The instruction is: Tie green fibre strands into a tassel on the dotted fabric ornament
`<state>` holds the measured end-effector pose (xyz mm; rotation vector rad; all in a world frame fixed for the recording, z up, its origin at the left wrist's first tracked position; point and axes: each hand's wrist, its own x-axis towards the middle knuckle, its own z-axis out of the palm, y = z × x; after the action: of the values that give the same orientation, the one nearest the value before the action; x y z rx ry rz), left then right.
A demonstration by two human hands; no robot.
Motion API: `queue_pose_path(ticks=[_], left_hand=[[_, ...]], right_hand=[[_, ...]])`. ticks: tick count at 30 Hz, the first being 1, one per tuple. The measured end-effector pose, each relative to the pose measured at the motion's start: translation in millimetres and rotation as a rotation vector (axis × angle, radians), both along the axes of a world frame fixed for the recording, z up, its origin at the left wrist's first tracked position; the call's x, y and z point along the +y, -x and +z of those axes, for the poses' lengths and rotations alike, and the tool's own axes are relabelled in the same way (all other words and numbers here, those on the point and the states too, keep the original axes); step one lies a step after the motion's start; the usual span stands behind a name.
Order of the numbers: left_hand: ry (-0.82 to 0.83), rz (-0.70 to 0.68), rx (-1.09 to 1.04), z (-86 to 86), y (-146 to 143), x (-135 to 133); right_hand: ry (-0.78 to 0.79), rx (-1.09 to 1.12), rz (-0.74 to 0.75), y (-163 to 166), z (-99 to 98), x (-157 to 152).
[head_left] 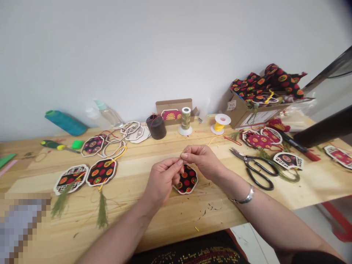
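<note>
Over the middle of the table, my left hand [165, 178] and my right hand [202, 159] meet with fingertips pinched together. Whatever lies between the fingertips is too small to make out. Just beneath them rests a lobed ornament [188, 182] of black cloth with red and orange flower rounds and a pale rim; my left fingers cover its left part. Black-handled scissors [257, 168] lie to the right of my right hand, blades slightly apart. Off to the left are two finished-looking ornaments, one patterned [101, 172] and one with a lattice frame [72, 179], each with a green tassel.
Along the wall stand a black thread spool [156, 127], a green-gold thread cone [186, 120], a yellow cord spool [220, 124] and a cardboard box [247, 115] heaped with patterned cloth. A screwdriver [55, 145] and teal thread cone [66, 123] lie left. A black post [324, 126] crosses the right side.
</note>
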<state>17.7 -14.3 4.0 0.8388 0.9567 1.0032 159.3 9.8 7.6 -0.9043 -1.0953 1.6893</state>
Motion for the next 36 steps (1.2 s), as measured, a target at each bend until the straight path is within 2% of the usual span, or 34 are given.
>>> queue_pose_path(ticks=[7, 12, 19, 33, 36], left_hand=[[0.079, -0.051, -0.128, 2.7, 0.3, 0.8], [0.108, -0.077, -0.096, 1.7, 0.1, 2.4], [0.004, -0.088, 0.022, -2.1, -0.2, 0.5], [-0.115, -0.138, 0.175, -6.6, 1.7, -0.8], [-0.183, -0.145, 0.265, -5.0, 3.2, -0.6]], right_hand=[[-0.079, -0.080, -0.015, -1.3, 2.9, -1.5], [-0.111, -0.156, -0.102, -2.0, 2.6, -0.7], [-0.133, -0.171, -0.162, -6.8, 2.2, 2.8], [-0.160, -0.156, -0.165, -5.8, 4.0, 0.3], [-0.155, -0.158, -0.152, -5.2, 4.8, -0.7]])
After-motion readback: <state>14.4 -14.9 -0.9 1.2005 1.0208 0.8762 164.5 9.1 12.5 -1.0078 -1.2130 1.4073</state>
